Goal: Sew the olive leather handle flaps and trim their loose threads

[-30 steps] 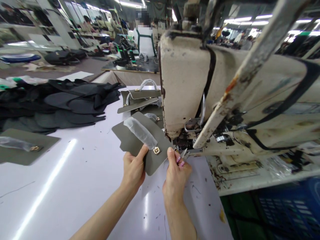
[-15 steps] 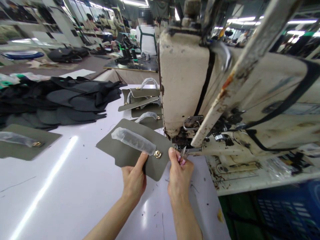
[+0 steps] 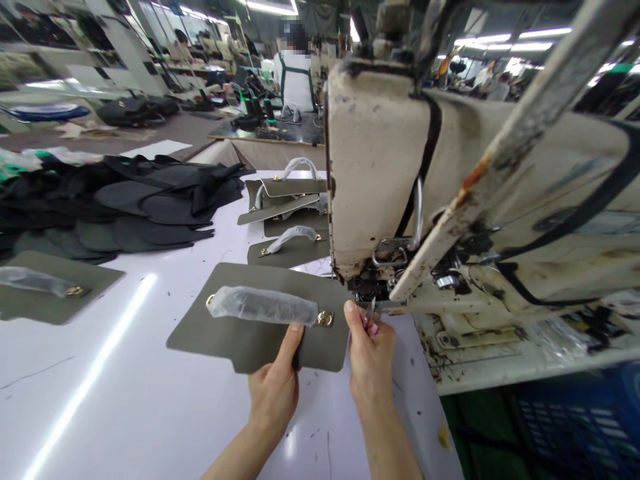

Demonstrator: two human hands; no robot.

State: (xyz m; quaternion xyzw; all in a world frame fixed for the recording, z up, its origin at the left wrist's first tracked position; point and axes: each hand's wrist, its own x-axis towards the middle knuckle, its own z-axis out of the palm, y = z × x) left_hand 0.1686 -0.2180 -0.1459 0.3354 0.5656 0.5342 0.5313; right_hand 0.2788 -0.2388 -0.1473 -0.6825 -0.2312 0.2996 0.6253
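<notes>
My left hand [image 3: 274, 393] grips the lower edge of a grey-olive bag flap [image 3: 280, 347], thumb on top and fingers beneath. A handle [image 3: 263, 305] wrapped in clear plastic runs along the flap, with gold hardware [image 3: 325, 318] at its right end. Beside the flap's right edge, my right hand [image 3: 371, 353] is closed around small thread snips [image 3: 371, 321] with pink grips, blades pointing up. Its thumb lies close to the flap's edge, just below the needle area of the sewing machine [image 3: 380, 167]; whether it pinches a thread I cannot make out.
More flaps with wrapped handles [image 3: 290, 250] lie behind, against the machine head. Another flap [image 3: 55, 307] rests at the left. Dark cut pieces [image 3: 125, 200] are heaped at the back left. A blue basket [image 3: 575, 407] stands below the table at right. A person [image 3: 296, 83] sits farther back.
The flap has turned to lie more level and shifted slightly toward me, uncovering more of the flap behind. Both hands moved slightly right and down. A metal lever on the machine head has swung down.
</notes>
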